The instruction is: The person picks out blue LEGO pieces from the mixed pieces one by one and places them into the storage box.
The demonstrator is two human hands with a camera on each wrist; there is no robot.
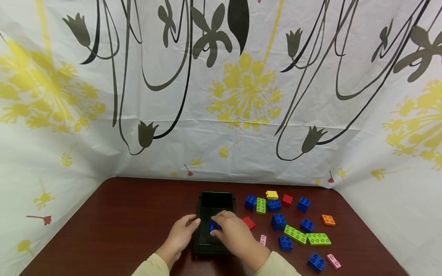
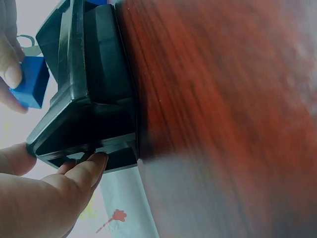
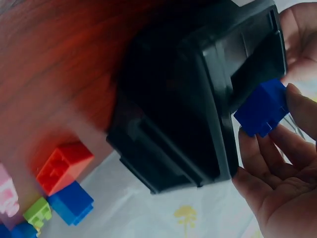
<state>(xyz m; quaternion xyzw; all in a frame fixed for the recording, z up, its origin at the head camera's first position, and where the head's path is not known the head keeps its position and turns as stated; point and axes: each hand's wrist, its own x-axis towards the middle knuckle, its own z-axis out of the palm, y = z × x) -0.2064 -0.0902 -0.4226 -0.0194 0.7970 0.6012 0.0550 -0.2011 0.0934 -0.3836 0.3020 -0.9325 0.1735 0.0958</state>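
Observation:
A black plastic bin [image 1: 211,250] stands on the dark wooden table. My right hand [image 1: 234,233] pinches a blue toy brick [image 3: 262,108] between thumb and fingers, just over the bin's opening. In the left wrist view the same blue brick [image 2: 32,82] shows above the rim, apart from it. My left hand [image 1: 180,236] holds the bin's left side; in the left wrist view its thumb lies at the rim and its fingertips [image 2: 97,161] reach under the edge. Most of the bin's inside is hidden in the wrist views.
Loose toy bricks lie right of the bin: several blue ones, such as one blue brick [image 1: 278,222], green bricks [image 1: 319,239], a yellow brick [image 1: 272,195], an orange brick [image 1: 328,220], pink bricks [image 1: 333,261] and red bricks [image 1: 249,222]. A patterned cloth [image 1: 214,161] hangs behind the table.

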